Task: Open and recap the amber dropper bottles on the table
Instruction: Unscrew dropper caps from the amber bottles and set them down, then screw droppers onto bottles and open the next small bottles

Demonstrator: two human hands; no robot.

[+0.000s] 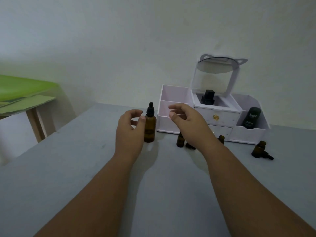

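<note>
Tall amber glass dropper bottle with the black rubber-bulb cap (150, 124) stands upright on the grey table (71, 168), cap on. Left hand (130, 129) is cupped just beside it, thumb tip at the bottle's shoulder. Honestly can't tell if it's gripping or only near. Right hand (186, 120) hovers over the table with fingers loosely curled, holding nothing. Small amber bottles sit further right: one (179, 140) partly behind the right wrist, an uncapped one (258, 149) with a black dropper (268, 156) lying against it. White drawer organiser with a mirror (176, 106) stands behind them.
</note>
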